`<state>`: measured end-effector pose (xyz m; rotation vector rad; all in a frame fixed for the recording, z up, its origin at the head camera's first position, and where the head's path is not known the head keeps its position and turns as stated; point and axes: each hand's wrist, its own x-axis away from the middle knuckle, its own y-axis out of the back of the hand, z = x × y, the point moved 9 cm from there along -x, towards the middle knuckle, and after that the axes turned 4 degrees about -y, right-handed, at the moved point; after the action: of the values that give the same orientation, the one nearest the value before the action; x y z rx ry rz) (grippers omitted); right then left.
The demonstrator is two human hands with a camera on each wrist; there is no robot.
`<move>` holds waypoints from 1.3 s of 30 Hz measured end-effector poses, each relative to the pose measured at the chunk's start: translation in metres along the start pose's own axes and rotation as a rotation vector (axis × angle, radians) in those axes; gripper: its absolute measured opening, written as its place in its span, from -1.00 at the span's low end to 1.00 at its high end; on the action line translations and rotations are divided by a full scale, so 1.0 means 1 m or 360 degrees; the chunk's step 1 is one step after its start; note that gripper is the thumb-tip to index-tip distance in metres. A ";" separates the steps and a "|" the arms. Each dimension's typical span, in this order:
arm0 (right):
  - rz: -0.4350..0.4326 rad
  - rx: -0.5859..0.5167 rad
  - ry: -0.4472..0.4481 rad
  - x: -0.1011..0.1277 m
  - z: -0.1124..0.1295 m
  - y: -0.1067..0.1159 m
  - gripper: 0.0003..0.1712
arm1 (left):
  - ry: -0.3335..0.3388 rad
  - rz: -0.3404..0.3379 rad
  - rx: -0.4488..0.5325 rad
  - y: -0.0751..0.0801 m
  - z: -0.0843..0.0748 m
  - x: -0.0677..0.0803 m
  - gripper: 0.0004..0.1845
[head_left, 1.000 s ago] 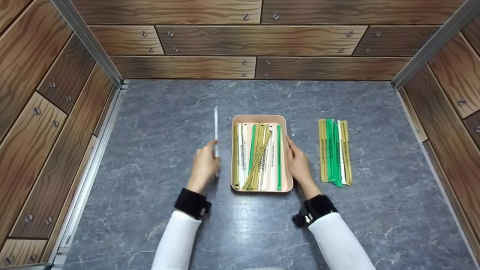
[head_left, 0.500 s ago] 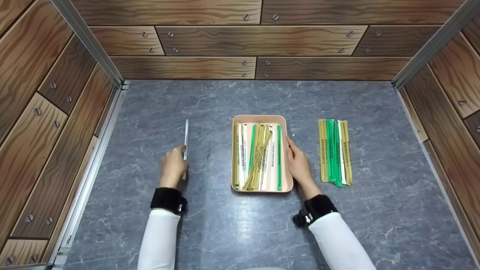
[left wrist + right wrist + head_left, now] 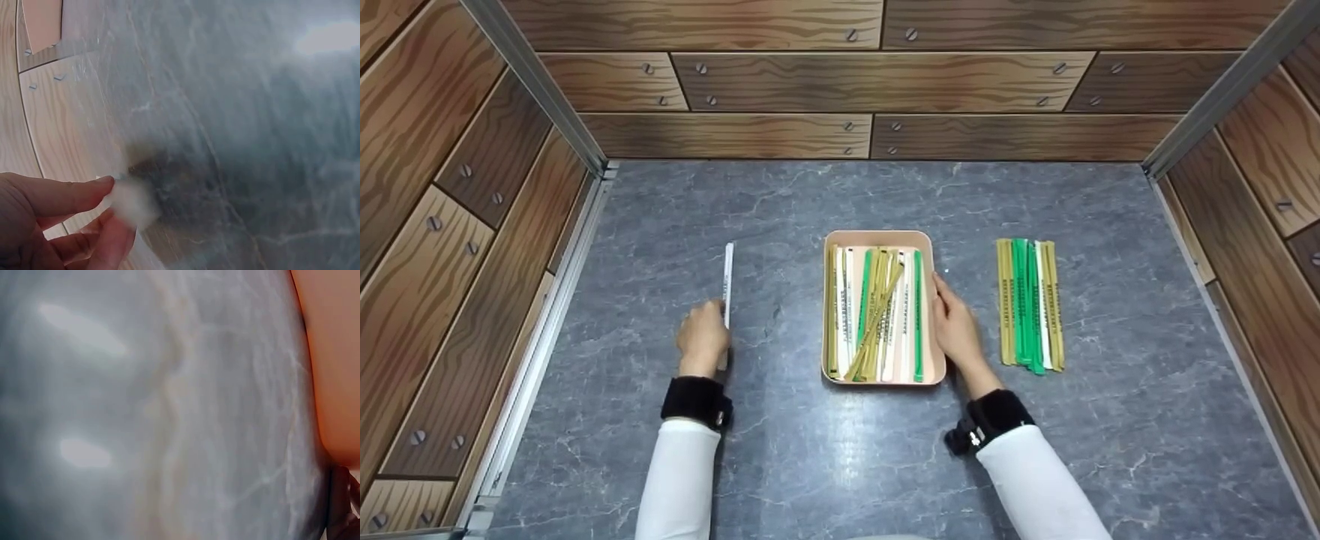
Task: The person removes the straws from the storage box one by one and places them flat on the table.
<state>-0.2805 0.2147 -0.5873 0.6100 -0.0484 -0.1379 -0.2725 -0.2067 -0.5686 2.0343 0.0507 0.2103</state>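
Note:
A white paper-wrapped straw (image 3: 728, 274) stretches forward from my left hand (image 3: 703, 339), which pinches it between thumb and fingers left of the tray. Close up in the left wrist view, the straw's near end (image 3: 134, 203) is a pale blur beyond the thumb. Whether the straw touches the table cannot be told. My right hand (image 3: 958, 330) rests against the right side of the pink tray (image 3: 877, 238), fingers along its outer wall. Inside the tray lie several wrapped straws (image 3: 874, 315) in gold, white and green, one gold straw slanting across others.
Right of the tray, a row of wrapped straws (image 3: 1030, 304) in gold, green and white lies side by side on the grey marbled table (image 3: 780, 465). Wood-patterned walls (image 3: 840, 82) enclose the back and both sides.
My left hand has carried the white straw leftward, away from the tray, and then slightly lower in the head view. The right hand and tray have stayed put.

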 end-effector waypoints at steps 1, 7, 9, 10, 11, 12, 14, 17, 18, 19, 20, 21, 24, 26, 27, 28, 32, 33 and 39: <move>-0.0001 0.0000 -0.0002 0.000 0.000 0.000 -0.47 | 0.0003 0.0004 -0.0002 0.000 0.000 0.000 -0.71; -0.0014 0.0029 0.0000 0.001 0.001 0.001 -0.48 | 0.0026 0.0030 -0.0015 -0.002 0.001 0.000 -0.72; -0.0009 0.0033 0.0001 0.001 0.001 0.001 -0.48 | 0.0045 0.0039 -0.0037 -0.001 -0.001 0.000 -0.74; -0.0009 0.0035 0.0000 0.001 0.001 0.001 -0.48 | 0.0055 0.0038 -0.0053 -0.001 -0.004 0.001 -0.75; -0.0008 0.0037 0.0000 0.000 0.001 0.001 -0.48 | 0.0059 0.0031 -0.0063 0.000 -0.007 0.001 -0.75; -0.0009 0.0036 -0.0004 0.000 0.001 0.002 -0.48 | 0.0061 0.0026 -0.0066 0.000 -0.011 0.002 -0.76; -0.0014 0.0031 -0.0012 0.000 0.001 0.002 -0.48 | 0.0044 -0.0007 -0.0079 0.002 -0.023 0.003 -0.78; -0.0016 0.0030 -0.0030 -0.001 0.000 0.003 -0.48 | -0.0066 -0.0091 -0.0080 0.004 -0.049 0.006 -0.80; -0.0017 0.0028 -0.0037 -0.001 -0.001 0.002 -0.48 | -0.0109 -0.0110 -0.0073 0.004 -0.058 0.008 -0.80; -0.0014 0.0030 -0.0037 0.000 -0.001 0.002 -0.48 | -0.0162 -0.0133 -0.0063 0.004 -0.068 0.010 -0.78; -0.0013 0.0035 -0.0036 0.000 -0.001 0.001 -0.48 | -0.0216 -0.0145 -0.0054 0.002 -0.079 0.011 -0.76; -0.0013 0.0036 -0.0035 0.000 -0.002 0.001 -0.48 | -0.0274 -0.0153 -0.0029 0.001 -0.090 0.013 -0.71; -0.0020 0.0045 -0.0029 0.000 -0.002 0.000 -0.47 | -0.0397 -0.0091 0.0105 -0.009 -0.120 0.019 -0.62; -0.0020 0.0043 -0.0033 0.000 -0.002 0.000 -0.47 | -0.0495 -0.0043 0.0204 -0.017 -0.139 0.023 -0.65; -0.0016 0.0039 -0.0037 0.001 -0.002 0.000 -0.47 | -0.0538 -0.0024 0.0254 -0.021 -0.148 0.026 -0.70; -0.0013 0.0037 -0.0038 0.001 -0.002 0.000 -0.47 | -0.0575 0.0000 0.0290 -0.025 -0.157 0.029 -0.72; -0.0006 0.0020 -0.0039 0.000 -0.002 0.001 -0.47 | -0.0654 0.0112 0.0358 -0.047 -0.181 0.038 -0.75; -0.0005 0.0020 -0.0036 0.000 -0.001 0.000 -0.47 | -0.0646 0.0129 0.0335 -0.052 -0.184 0.040 -0.71; -0.0002 0.0013 -0.0024 0.001 0.000 0.000 -0.47 | -0.0661 0.0195 -0.0002 -0.073 -0.197 0.046 -0.46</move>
<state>-0.2792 0.2147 -0.5870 0.6174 -0.0631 -0.1435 -0.2574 0.0062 -0.5402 2.0434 -0.3330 -0.1387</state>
